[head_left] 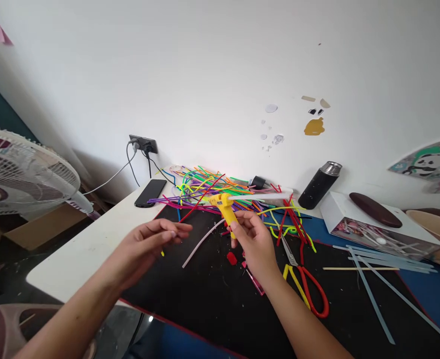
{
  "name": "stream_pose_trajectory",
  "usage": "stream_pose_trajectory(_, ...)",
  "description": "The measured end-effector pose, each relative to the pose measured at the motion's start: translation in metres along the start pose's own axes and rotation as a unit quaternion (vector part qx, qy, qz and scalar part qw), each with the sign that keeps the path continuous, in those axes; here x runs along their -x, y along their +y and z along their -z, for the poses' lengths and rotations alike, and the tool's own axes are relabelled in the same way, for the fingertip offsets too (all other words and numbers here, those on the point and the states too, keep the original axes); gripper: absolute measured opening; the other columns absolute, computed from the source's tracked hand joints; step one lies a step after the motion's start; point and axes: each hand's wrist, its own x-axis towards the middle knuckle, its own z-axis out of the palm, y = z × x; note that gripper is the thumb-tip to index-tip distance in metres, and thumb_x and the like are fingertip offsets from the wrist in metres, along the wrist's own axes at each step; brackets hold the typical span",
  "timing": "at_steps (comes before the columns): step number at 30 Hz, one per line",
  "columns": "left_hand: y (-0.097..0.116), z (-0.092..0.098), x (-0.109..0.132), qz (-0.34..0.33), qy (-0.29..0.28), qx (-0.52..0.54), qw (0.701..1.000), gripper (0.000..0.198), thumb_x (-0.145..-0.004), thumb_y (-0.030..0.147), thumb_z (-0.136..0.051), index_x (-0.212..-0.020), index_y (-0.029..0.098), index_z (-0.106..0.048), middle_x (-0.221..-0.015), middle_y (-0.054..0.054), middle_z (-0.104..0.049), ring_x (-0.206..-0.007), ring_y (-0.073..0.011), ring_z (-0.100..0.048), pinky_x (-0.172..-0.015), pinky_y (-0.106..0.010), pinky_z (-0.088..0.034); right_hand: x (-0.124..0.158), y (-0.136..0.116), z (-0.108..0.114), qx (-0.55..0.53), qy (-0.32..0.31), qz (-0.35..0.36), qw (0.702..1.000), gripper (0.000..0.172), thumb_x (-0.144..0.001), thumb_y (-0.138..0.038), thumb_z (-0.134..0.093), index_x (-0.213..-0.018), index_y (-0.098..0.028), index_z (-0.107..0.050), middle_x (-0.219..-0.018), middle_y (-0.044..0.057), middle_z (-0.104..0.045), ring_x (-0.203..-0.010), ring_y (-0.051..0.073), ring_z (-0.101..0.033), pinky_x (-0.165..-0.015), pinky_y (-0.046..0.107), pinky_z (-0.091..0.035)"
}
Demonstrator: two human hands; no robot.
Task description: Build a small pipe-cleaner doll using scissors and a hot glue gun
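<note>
My right hand (255,242) is wrapped round the handle of a yellow hot glue gun (225,204), held above the table with its nozzle to the left. A long translucent glue stick (259,197) sticks out of its back. My left hand (148,244) hovers to the left of the gun, fingers loosely stretched and thumb near the index finger; I see nothing held there. Between the hands, a pale pink pipe cleaner (201,245) slants up behind the gun. Below lie red scraps (231,258). Scissors (290,255) with red and yellow handles lie beside my right wrist.
Many coloured pipe cleaners (201,182) are heaped against the wall. A phone (150,193) lies at the left, near a fan (25,172). To the right stand a black flask (320,187) and a white box (339,212), with loose glue sticks (377,299) and a wooden stick (360,269).
</note>
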Motion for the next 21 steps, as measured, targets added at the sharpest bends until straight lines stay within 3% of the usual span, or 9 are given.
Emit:
stream_pose_trajectory(3, -0.013, -0.04, -0.006, 0.023, -0.069, 0.015, 0.997, 0.023, -0.077, 0.041, -0.091, -0.08, 0.021, -0.079, -0.129, -0.012, -0.078, -0.133, -0.0342, -0.064, -0.115, -0.047, -0.046, -0.001, -0.005, 0.007, -0.059, -0.003, -0.02, 0.998, 0.038, -0.086, -0.049, -0.081, -0.109, -0.022, -0.067, -0.086, -0.001, -0.07, -0.055, 0.011, -0.059, -0.053, 0.026, -0.051)
stream_pose_trajectory(6, -0.02, -0.076, -0.013, 0.017, -0.112, 0.034, 0.993, 0.025, -0.08, 0.045, -0.087, -0.081, 0.022, -0.077, -0.137, -0.012, -0.074, -0.142, -0.0357, -0.057, -0.123, -0.055, -0.037, -0.001, -0.01, 0.016, -0.093, 0.009, -0.033, 0.995, 0.043, -0.084, -0.049, -0.083, -0.114, -0.022, -0.069, -0.083, -0.001, -0.07, -0.056, 0.012, -0.061, -0.054, 0.027, -0.052)
stream_pose_trajectory(9, -0.025, -0.101, -0.018, 0.01, -0.114, 0.049, 0.992, 0.032, -0.078, 0.05, -0.088, -0.081, 0.022, -0.074, -0.141, -0.013, -0.071, -0.143, -0.037, -0.056, -0.124, -0.057, -0.035, -0.001, -0.013, 0.025, -0.106, 0.031, -0.037, 0.993, 0.045, -0.083, -0.049, -0.085, -0.117, -0.023, -0.07, -0.082, -0.001, -0.07, -0.055, 0.013, -0.061, -0.056, 0.029, -0.054)
stream_pose_trajectory(15, -0.042, -0.129, -0.016, -0.016, -0.079, 0.033, 0.996, 0.032, -0.078, 0.051, -0.086, -0.084, 0.022, -0.073, -0.143, -0.014, -0.07, -0.149, -0.0383, -0.048, -0.12, -0.056, -0.039, 0.002, -0.01, 0.041, -0.116, 0.029, -0.048, 0.992, 0.045, -0.085, -0.05, -0.081, -0.123, -0.028, -0.071, -0.098, 0.003, -0.076, -0.067, 0.017, -0.07, -0.059, 0.03, -0.057)
stream_pose_trajectory(18, -0.047, -0.138, -0.013, -0.027, -0.098, 0.009, 0.995, 0.027, -0.082, 0.046, -0.086, -0.086, 0.022, -0.075, -0.15, -0.013, -0.065, -0.149, -0.0389, -0.048, -0.118, -0.054, -0.042, 0.005, -0.011, 0.049, -0.132, 0.039, -0.06, 0.989, 0.047, -0.083, -0.047, -0.082, -0.124, -0.028, -0.071, -0.104, 0.005, -0.077, -0.082, 0.02, -0.074, -0.062, 0.027, -0.056)
stream_pose_trajectory(21, -0.048, -0.144, -0.01, -0.058, -0.123, -0.043, 0.99, 0.018, -0.086, 0.04, -0.083, -0.087, 0.023, -0.077, -0.155, -0.01, -0.061, -0.148, -0.0365, -0.049, -0.122, -0.053, -0.038, 0.006, -0.014, 0.058, -0.137, 0.036, -0.071, 0.987, 0.046, -0.082, -0.045, -0.08, -0.123, -0.026, -0.07, -0.104, 0.006, -0.078, -0.088, 0.021, -0.074, -0.063, 0.027, -0.056)
